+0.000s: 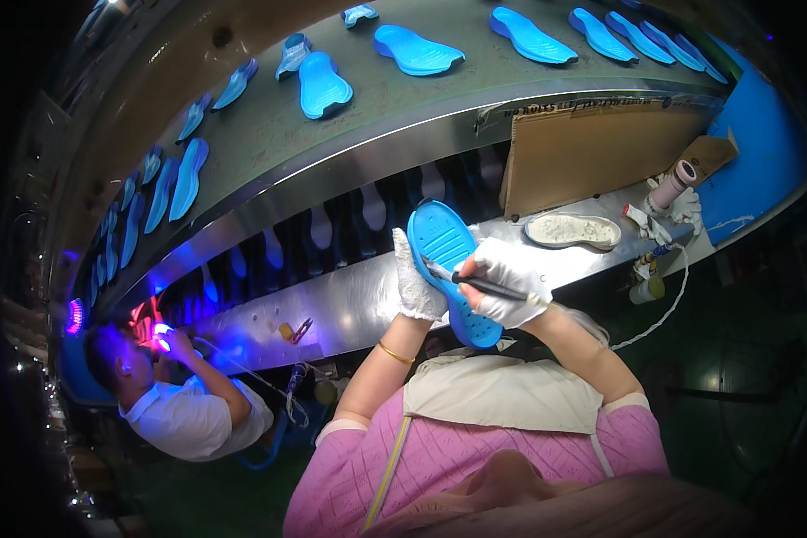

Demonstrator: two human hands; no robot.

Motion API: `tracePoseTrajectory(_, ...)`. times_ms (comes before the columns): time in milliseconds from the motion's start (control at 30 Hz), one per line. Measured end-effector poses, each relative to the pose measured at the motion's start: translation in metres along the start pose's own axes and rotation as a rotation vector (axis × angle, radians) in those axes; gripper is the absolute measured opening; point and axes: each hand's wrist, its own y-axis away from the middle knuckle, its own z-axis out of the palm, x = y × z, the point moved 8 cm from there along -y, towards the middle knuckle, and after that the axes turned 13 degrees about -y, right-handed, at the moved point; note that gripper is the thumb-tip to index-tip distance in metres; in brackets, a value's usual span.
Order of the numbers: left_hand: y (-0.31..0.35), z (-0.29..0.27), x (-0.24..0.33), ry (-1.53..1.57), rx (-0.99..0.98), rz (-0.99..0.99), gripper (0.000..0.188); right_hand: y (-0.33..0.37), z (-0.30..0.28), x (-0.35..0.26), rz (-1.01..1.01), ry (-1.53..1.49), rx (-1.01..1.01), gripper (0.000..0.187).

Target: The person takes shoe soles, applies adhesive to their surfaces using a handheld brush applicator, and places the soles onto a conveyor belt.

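A bright blue shoe sole (441,231), ridged and dotted with small holes, is held up at a tilt in front of me. My left hand (416,285), in a white glove, is closed on the sole's left edge, some of its fingers hidden behind it. Over the sole's right side, my white-gloved right hand (509,280) grips a slim black-handled brush (491,288). The brush's pale tip points left and lies over the sole's inner surface near its left edge; whether it touches I cannot tell.
Beyond a metal rim, a green conveyor belt (350,134) carries several blue soles. On the metal ledge (359,300) are a white-filled sole-shaped piece (572,230), a pink cylinder (672,186) and red-handled pliers (302,331). A cardboard sheet (592,157) leans there. Another person (188,403) works at left.
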Motion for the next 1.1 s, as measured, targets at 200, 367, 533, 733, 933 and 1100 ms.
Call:
tracePoseTrajectory(200, 0.008, 0.001, 0.01, -0.026, -0.024, -0.073, 0.078, 0.006, 0.007, -0.018, -0.089, 0.168, -0.052, 0.02)
tracePoseTrajectory(367, 0.036, 0.009, -0.009, -0.096, -0.167, -0.127, 0.085, 0.045, -0.012, 0.037, 0.441, -0.335, 0.026, 0.009)
tracePoseTrajectory(533, 0.042, 0.0, -0.024, -0.394, -0.049, -0.092, 0.084, 0.047, -0.011, 0.02, 0.204, -0.099, -0.005, 0.011)
tracePoseTrajectory(733, 0.01, 0.002, -0.008, -0.12, -0.034, 0.035, 0.097, 0.038, -0.017, 0.032, 0.306, -0.341, 0.103, 0.012)
tracePoseTrajectory(933, -0.001, 0.017, 0.027, 0.111, -0.177, 0.202, 0.1, 0.024, 0.004, 0.016, 0.324, -0.313, -0.008, 0.011)
tracePoseTrajectory(1100, 0.003, 0.035, 0.049, 0.102, -0.217, 0.323, 0.105, 0.029, -0.01, 0.021, 0.279, -0.198, 0.108, 0.01)
